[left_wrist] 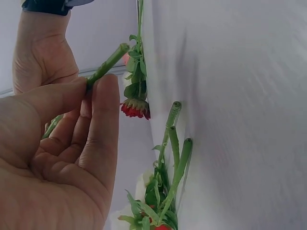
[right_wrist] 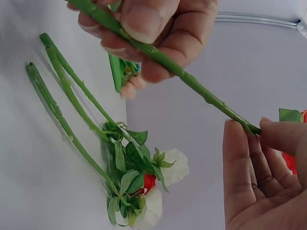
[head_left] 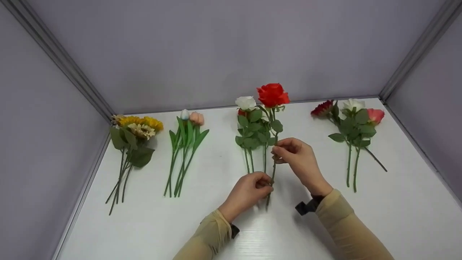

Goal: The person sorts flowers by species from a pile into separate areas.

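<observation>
A red rose on a long green stem is held up over the table, its bloom toward the back wall. My left hand pinches the lower stem between thumb and forefinger, close to its cut end. Higher up, just under the leaves, my right hand pinches the same stem between thumb and fingertips. Beside it on the table lies a group of roses with white blooms and a partly hidden red one; their cut stems point toward me.
Sunflowers lie at the far left, with tulips to their right. On the right side rest a dark red flower, a white rose and a pink rose. Grey walls enclose the white table.
</observation>
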Available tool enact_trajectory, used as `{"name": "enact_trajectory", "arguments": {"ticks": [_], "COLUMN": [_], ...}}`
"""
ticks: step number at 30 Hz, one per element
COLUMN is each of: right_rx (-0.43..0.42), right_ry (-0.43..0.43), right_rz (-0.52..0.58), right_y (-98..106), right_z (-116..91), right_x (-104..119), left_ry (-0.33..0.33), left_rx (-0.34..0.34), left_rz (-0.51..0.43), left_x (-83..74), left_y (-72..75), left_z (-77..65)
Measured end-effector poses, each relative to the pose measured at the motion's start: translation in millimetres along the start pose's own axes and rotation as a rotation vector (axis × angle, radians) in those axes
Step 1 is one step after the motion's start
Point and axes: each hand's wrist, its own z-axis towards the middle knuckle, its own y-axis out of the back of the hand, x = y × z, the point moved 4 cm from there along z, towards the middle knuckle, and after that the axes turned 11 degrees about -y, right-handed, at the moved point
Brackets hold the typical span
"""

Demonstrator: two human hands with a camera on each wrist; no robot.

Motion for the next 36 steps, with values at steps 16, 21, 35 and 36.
{"name": "enact_trajectory", "arguments": {"ticks": [16, 21, 35, 36], "right_rx": [0.041, 0.040, 0.038, 0.040], "right_ry": [-0.044, -0.052, -0.073, -0.079], "right_rz": [0.025, 0.034, 0.011, 0.010], "right_y": [-12, -13, -9, -8], "right_z": [-8, -8, -5, -2], "right_x": [-7, -10, -13, -13], "left_ry": [0.041, 0.037, 0.020, 0.013], "left_rx": [-0.033, -0.015, -0.008, -0.006], "left_rz": [-0.085, -0.099, -0.020, 0.006], "left_x": [-0.6, 1.7, 2.4, 2.3], "left_y": [7.6, 6.3, 6.9, 7.6], "left_z": [-4.8, -7.2, -6.9, -7.2]}}
